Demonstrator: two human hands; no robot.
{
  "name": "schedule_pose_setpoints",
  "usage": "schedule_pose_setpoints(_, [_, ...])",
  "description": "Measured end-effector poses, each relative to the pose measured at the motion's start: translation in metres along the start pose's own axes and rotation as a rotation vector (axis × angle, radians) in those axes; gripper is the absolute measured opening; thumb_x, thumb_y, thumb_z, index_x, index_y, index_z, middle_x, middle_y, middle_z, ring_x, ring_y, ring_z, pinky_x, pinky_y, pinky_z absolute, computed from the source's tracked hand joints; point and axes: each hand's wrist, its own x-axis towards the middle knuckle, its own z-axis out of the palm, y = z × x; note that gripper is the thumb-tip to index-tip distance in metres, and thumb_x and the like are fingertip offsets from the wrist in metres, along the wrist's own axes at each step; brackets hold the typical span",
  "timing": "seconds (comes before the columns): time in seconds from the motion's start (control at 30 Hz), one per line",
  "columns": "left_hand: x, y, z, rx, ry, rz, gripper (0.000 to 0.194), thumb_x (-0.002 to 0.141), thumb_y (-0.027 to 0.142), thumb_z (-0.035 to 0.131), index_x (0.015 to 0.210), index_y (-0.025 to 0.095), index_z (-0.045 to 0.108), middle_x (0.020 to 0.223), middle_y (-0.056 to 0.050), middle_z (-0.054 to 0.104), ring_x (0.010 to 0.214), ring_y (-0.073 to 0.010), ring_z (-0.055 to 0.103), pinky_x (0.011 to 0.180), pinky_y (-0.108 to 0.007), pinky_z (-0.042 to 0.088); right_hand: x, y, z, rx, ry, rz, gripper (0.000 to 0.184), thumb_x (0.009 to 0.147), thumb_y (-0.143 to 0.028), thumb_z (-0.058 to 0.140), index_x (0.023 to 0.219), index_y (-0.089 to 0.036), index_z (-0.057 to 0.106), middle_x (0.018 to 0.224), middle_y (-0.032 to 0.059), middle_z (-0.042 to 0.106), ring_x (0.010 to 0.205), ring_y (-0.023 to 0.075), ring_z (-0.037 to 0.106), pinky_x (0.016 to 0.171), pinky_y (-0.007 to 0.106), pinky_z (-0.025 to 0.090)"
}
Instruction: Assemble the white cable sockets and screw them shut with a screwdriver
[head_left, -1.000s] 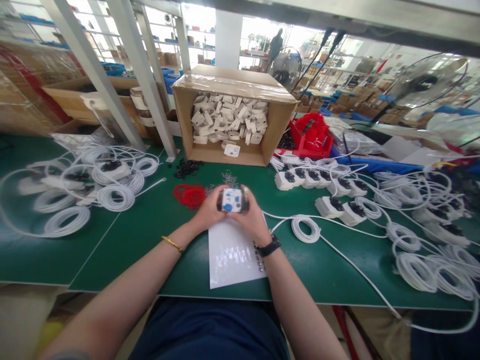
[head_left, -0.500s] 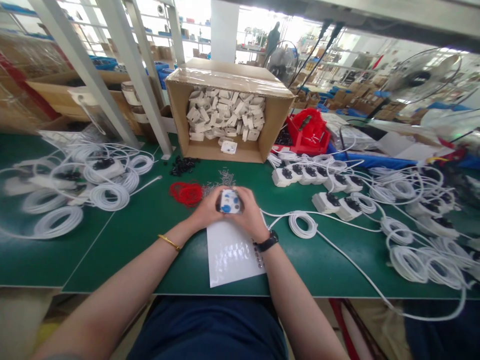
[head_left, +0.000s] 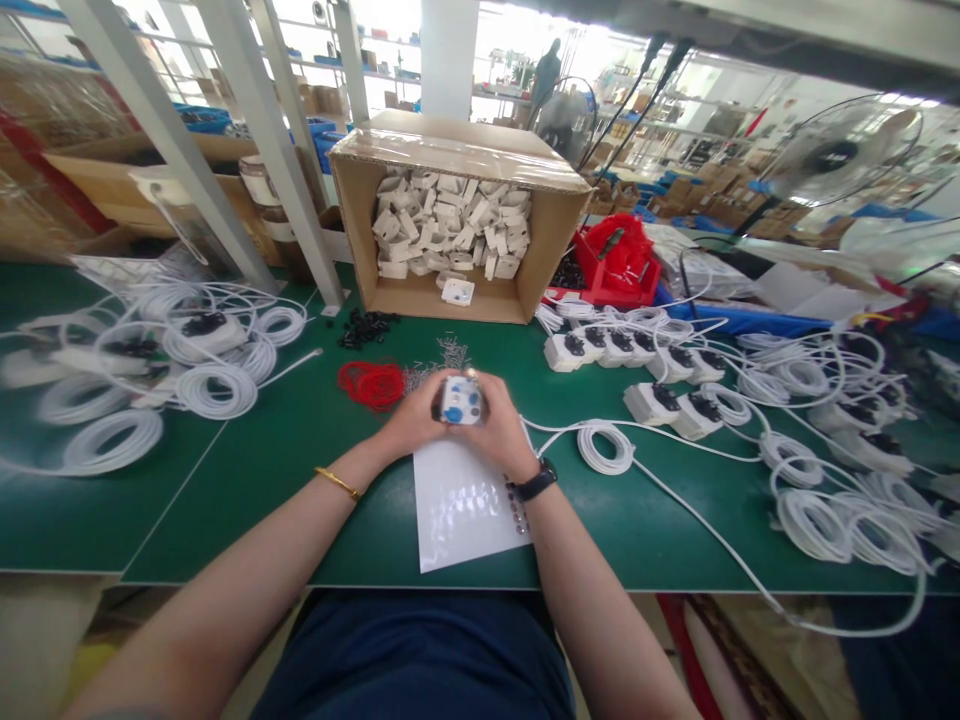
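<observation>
Between my two hands is a small white box-shaped housing (head_left: 460,400) with blue and dark round spots on its upper face. My left hand (head_left: 417,412) wraps its left side, and my right hand (head_left: 501,424) closes round its right side. Under the hands lies a white sheet (head_left: 461,510) with small round stickers along its right edge. A white cable (head_left: 551,438) runs off to the right from near my right hand. Just beyond the hands is a loose pile of small screws (head_left: 452,352), and red rubber bands (head_left: 371,386) lie left of them.
An open carton (head_left: 559,250) on its side holds many white housings (head_left: 450,225). Small black parts (head_left: 364,328) lie by its left corner. Coiled white cables (head_left: 217,388) cover the left; white housings with black tops (head_left: 619,347) and more coils (head_left: 814,522) fill the right. A red bin (head_left: 615,262) stands behind.
The view has shifted very slightly. Both hands keep the same hold on the white housing, and nothing else has visibly moved.
</observation>
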Motion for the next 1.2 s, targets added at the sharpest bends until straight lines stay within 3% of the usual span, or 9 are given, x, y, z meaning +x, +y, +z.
schedule_pose_setpoints(0.4, [0.0002,-0.004,-0.0007,0.051,-0.019,-0.014,0.068,0.062,0.015,0.071,0.122,0.02,0.039,0.121,-0.01,0.054,0.107,-0.0252,0.058,0.091,-0.038,0.047,-0.0005,0.0018,0.0018,-0.045,0.015,-0.034,0.068,0.06,-0.022,0.075,0.122,-0.019,0.046,0.119,0.0102,0.047,0.115,0.0252,0.047,0.098,0.041,0.042])
schedule_pose_setpoints(0.73, [0.0004,0.0021,-0.0024,0.164,-0.022,-0.036,0.068,0.062,0.019,0.07,0.123,0.019,0.04,0.117,-0.009,0.056,0.103,-0.0247,0.058,0.088,-0.036,0.048,0.0018,-0.0029,-0.0029,-0.068,0.022,-0.176,0.058,0.064,-0.023,0.072,0.117,-0.018,0.049,0.119,0.0107,0.051,0.115,0.0236,0.049,0.098,0.037,0.043])
schedule_pose_setpoints(1.2, [-0.0006,0.0005,-0.0024,0.249,-0.028,-0.049,0.069,0.063,0.024,0.071,0.124,0.02,0.04,0.115,-0.009,0.058,0.102,-0.0252,0.058,0.085,-0.036,0.048,0.0003,-0.0001,-0.007,-0.05,0.014,-0.145,0.06,0.062,-0.023,0.074,0.116,-0.021,0.05,0.115,0.0071,0.055,0.107,0.0211,0.054,0.091,0.034,0.045])
